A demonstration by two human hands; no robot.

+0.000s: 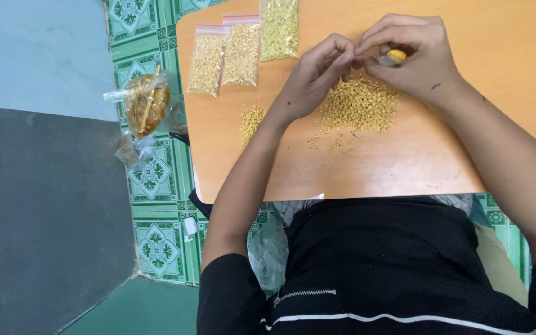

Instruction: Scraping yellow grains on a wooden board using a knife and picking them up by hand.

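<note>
My right hand is curled around a small yellow piece above an orange board. My left hand meets it fingertip to fingertip, pinching at something too small to make out. Just below both hands lies a large heap of small yellow beads. A smaller heap of the same beads lies to the left, beside my left wrist.
Three clear zip bags filled with yellow beads lie at the board's far left. A plastic bag of golden items rests on the green patterned floor. A grey slab lies at the left.
</note>
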